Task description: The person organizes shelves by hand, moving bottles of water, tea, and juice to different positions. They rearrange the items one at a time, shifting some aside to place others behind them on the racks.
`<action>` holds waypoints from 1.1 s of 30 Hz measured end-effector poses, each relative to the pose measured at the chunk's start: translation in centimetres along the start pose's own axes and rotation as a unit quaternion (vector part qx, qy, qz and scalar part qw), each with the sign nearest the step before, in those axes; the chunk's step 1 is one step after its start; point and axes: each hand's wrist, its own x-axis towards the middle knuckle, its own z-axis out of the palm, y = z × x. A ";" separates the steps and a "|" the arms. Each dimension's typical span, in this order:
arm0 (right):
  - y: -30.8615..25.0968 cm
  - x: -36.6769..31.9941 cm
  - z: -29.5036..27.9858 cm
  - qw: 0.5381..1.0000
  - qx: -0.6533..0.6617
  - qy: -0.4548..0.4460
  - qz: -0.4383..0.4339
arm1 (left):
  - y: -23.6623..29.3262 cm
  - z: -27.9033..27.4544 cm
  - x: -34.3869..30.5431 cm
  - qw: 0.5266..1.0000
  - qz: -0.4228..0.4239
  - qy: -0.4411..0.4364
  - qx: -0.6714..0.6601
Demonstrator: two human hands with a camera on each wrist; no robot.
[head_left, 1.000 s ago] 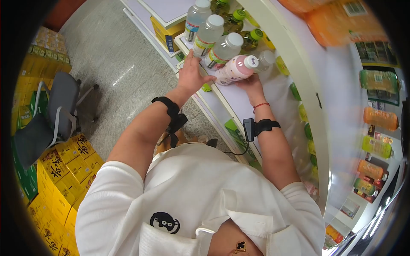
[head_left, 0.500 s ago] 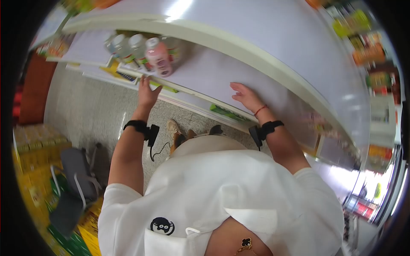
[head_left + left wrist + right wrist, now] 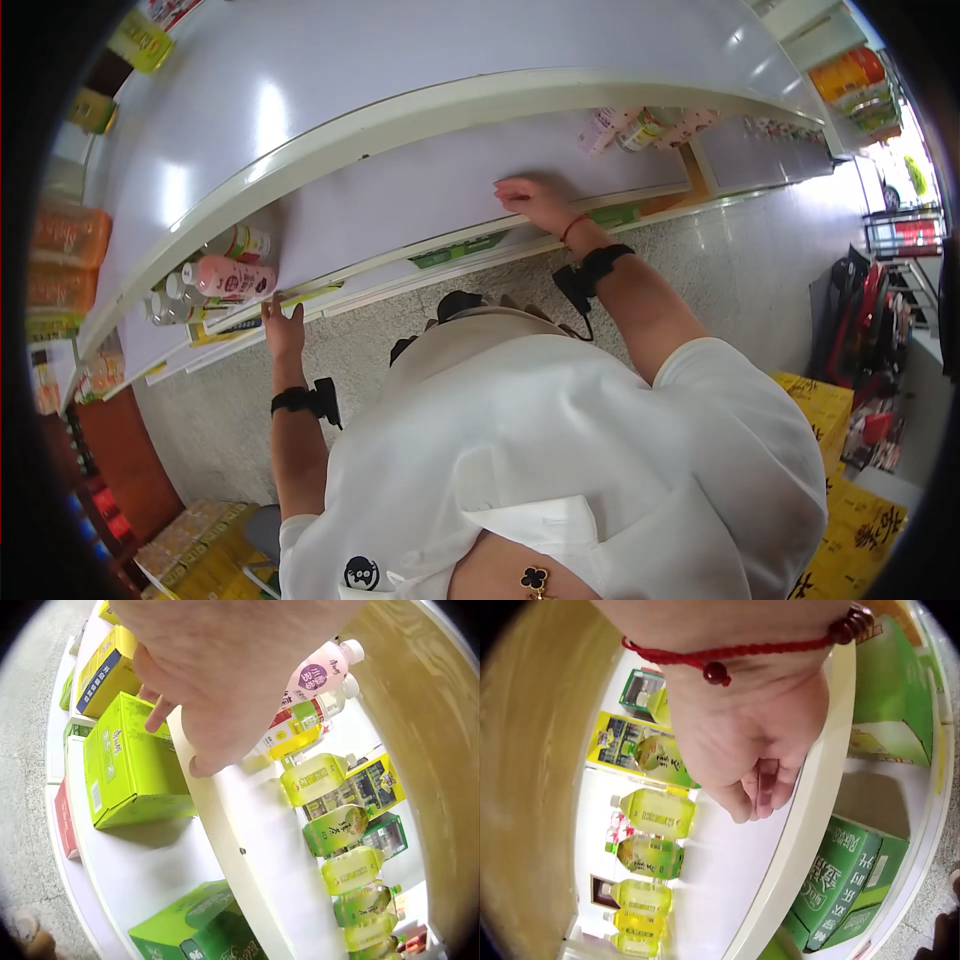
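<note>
Two hands hold nothing: the left hand (image 3: 285, 334) is released beside the pink bottle (image 3: 235, 277), and the right hand (image 3: 537, 203) has fingers loosely bent. Perhaps this step is between two grasps; another would ask wider fingers. The bottle stands near the front edge of the shelf (image 3: 400, 205), toward its left end. Speckled floor (image 3: 215, 425) lies below.

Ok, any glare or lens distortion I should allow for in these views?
Head: glare streaks on the upper shelf, its front edge bowed. Left wrist: soft shadow under the lime carton, dark corners. Right wrist: shelf edge curved, large print on the green carton legible.
</note>
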 end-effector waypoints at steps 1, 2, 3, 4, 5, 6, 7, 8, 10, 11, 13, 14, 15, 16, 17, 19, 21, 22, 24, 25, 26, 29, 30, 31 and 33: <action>0.3 -0.8 -0.6 1.000 -0.004 0.026 0.004 | 0.4 -0.3 -0.2 1.000 -0.006 -0.011 0.007; 0.5 -1.4 -0.9 0.999 0.003 0.033 0.006 | 0.7 -0.7 -0.3 1.000 -0.014 -0.022 0.013; 0.8 -2.1 -1.2 0.997 0.031 0.071 0.020 | 0.7 -1.3 -0.3 1.000 -0.006 -0.024 0.019; 1.0 -2.6 -1.6 0.992 0.057 0.108 0.032 | 0.8 -1.7 -0.1 0.999 -0.005 -0.039 0.035; 1.2 -3.0 -2.1 0.991 0.058 0.112 0.034 | 1.0 -2.0 -0.1 0.997 -0.007 -0.053 0.048; 1.4 -3.3 -2.5 0.980 0.117 0.145 0.065 | 1.4 -2.2 -0.3 0.996 -0.011 -0.067 0.061; 1.6 -3.6 -3.0 0.964 0.176 0.177 0.094 | 1.9 -2.4 -0.4 0.995 0.008 -0.029 0.091; 1.9 -3.8 -3.7 0.964 0.178 0.176 0.094 | 2.4 -2.7 -0.3 0.995 0.008 -0.029 0.093; 2.2 -4.2 -5.7 0.940 0.174 0.274 0.101 | 4.2 -3.8 -0.1 0.995 0.037 -0.060 0.072; 2.8 -4.4 -7.1 0.940 0.177 0.274 0.102 | 5.4 -3.9 -0.5 0.995 0.037 -0.060 0.076; 4.3 -4.5 -9.8 0.915 0.008 0.395 0.083 | 9.0 -3.8 -1.5 0.994 0.108 -0.018 0.003; 4.8 -4.8 -10.8 0.914 0.011 0.395 0.085 | 10.8 -3.6 -1.8 0.994 0.108 -0.018 0.007; 4.1 -5.3 -11.8 0.890 -0.045 0.445 0.085 | 12.8 -3.2 -2.0 0.987 0.151 -0.033 -0.046; 3.5 -5.5 -12.9 0.861 -0.103 0.491 0.082 | 15.0 -2.9 -2.4 0.976 0.191 -0.044 -0.099; 3.2 -5.4 -13.8 0.864 -0.103 0.487 0.077 | 17.4 -2.5 -2.7 0.969 0.205 -0.059 -0.127; 2.9 -5.5 -15.4 0.846 -0.143 0.513 -0.004 | 22.8 -2.0 -3.6 0.952 0.244 -0.082 -0.165; 3.2 -5.3 -17.3 0.854 -0.161 0.494 -0.009 | 28.2 -0.8 -4.0 0.937 0.278 -0.108 -0.180; 3.5 -5.1 -18.0 0.859 -0.176 0.481 -0.009 | 30.8 -0.2 -4.2 0.931 0.288 -0.124 -0.185; 3.8 -4.5 -20.4 0.889 -0.185 0.417 -0.042 | 36.8 0.7 -4.8 0.929 0.306 -0.141 -0.151; 4.0 -4.3 -21.4 0.911 -0.195 0.358 -0.066 | 39.5 1.2 -4.9 0.920 0.317 -0.156 -0.167; 4.0 -4.2 -21.8 0.913 -0.195 0.350 -0.070 | 42.1 1.7 -5.0 0.911 0.327 -0.173 -0.183; 2.5 -4.5 -22.2 0.925 -0.131 0.349 -0.066 | 49.1 2.2 -5.5 0.902 0.327 -0.195 -0.205; 1.8 -4.6 -22.4 0.931 -0.122 0.337 -0.064 | 51.2 1.9 -5.7 0.900 0.328 -0.201 -0.205; 1.5 -4.5 -22.7 0.937 -0.114 0.325 -0.062 | 52.9 2.0 -5.8 0.903 0.321 -0.195 -0.208; 1.5 -4.2 -23.4 0.945 -0.110 0.302 -0.066 | 55.7 2.4 -5.9 0.892 0.387 -0.158 -0.171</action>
